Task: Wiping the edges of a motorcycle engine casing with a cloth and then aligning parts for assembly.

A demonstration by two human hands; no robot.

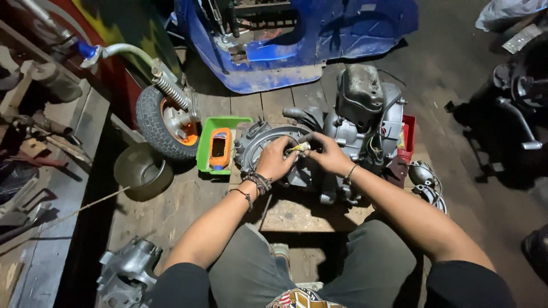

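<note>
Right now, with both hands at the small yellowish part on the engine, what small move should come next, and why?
Probably press the small yellowish part inward: both the left hand and right hand already pinch it against the round engine cover.

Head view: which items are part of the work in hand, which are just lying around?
In use:
left hand
right hand
small yellow-and-white part, held between both hands
grey engine

Lying about:
green tray with orange tool
metal bowl
small wheel
blue scooter body
red tray
</note>
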